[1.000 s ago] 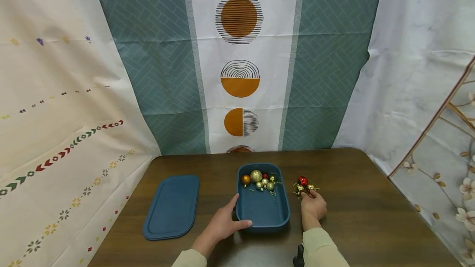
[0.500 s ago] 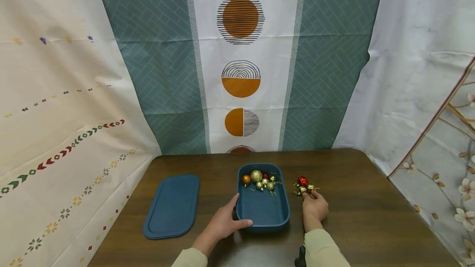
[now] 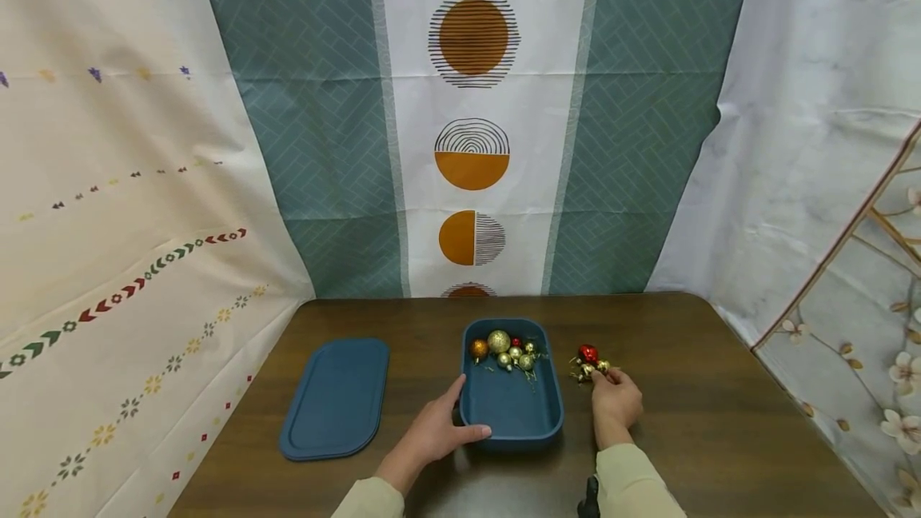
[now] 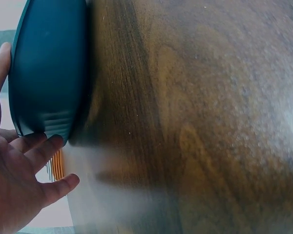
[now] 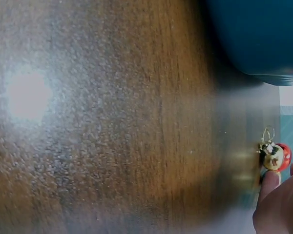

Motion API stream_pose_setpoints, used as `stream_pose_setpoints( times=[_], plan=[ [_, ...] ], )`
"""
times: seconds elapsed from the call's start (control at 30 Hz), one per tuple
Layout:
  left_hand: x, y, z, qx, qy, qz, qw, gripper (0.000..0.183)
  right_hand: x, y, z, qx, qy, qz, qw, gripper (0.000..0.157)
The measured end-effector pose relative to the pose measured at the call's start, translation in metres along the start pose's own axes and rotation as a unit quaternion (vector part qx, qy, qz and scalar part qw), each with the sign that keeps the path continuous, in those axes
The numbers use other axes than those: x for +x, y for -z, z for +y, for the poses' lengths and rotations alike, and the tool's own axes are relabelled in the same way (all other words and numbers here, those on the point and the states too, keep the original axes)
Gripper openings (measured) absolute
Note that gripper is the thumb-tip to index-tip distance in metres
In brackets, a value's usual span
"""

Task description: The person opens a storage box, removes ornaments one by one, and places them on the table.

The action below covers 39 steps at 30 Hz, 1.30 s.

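A blue rectangular box [image 3: 509, 414] holds a cluster of Christmas baubles [image 3: 504, 354], gold with one orange and one small red, at its far end. My left hand [image 3: 430, 428] spreads round the box's near left corner, thumb at the near rim and fingers along the left wall; the left wrist view shows those fingers [image 4: 41, 151] against its side. Right of the box, a red bauble [image 3: 588, 353] and gold baubles [image 3: 588, 372] lie in a small pile. My right hand [image 3: 616, 400] pinches a gold bauble at the pile's right side, between thumb and forefinger.
A blue lid [image 3: 335, 398] lies flat on the brown wooden table [image 3: 719, 422], left of the box. Patterned cloths [image 3: 331, 142] hang behind the table and at both sides. A bright glare [image 5: 29, 95] shows on the tabletop in the right wrist view.
My right hand has shifted slightly right across the pile, from the left gold bauble to the right one. That left gold bauble has moved a little. My left hand and the box stay put.
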<state>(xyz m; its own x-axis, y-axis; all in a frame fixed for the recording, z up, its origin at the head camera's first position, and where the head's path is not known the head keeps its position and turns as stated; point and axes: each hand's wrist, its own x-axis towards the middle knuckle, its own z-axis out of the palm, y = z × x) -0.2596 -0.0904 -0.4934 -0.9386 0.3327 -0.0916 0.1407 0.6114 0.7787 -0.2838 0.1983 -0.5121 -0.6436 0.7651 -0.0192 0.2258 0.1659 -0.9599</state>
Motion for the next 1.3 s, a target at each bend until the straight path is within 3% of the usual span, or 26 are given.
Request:
stream_pose_setpoints(
  times=[0.27,0.57,0.93,1.3],
  plan=[
    [0.007,0.002,-0.001,0.014,-0.007,0.006,0.9998,0.103,0.003,0.001,-0.009,-0.002,0.012,-0.005,1.000,0.036],
    [0.004,0.002,-0.003,0.015,-0.005,0.007,0.9999,0.103,-0.002,-0.001,-0.018,0.002,0.017,-0.023,1.000,0.039],
    [0.001,0.001,-0.004,0.009,0.000,0.008,0.9999,0.102,-0.013,-0.013,-0.040,0.015,0.064,-0.024,0.998,0.038],
    [-0.003,0.002,-0.001,0.001,-0.004,0.004,1.0000,0.102,-0.034,-0.039,-0.059,0.059,0.083,-0.101,0.990,0.038]
  ],
)
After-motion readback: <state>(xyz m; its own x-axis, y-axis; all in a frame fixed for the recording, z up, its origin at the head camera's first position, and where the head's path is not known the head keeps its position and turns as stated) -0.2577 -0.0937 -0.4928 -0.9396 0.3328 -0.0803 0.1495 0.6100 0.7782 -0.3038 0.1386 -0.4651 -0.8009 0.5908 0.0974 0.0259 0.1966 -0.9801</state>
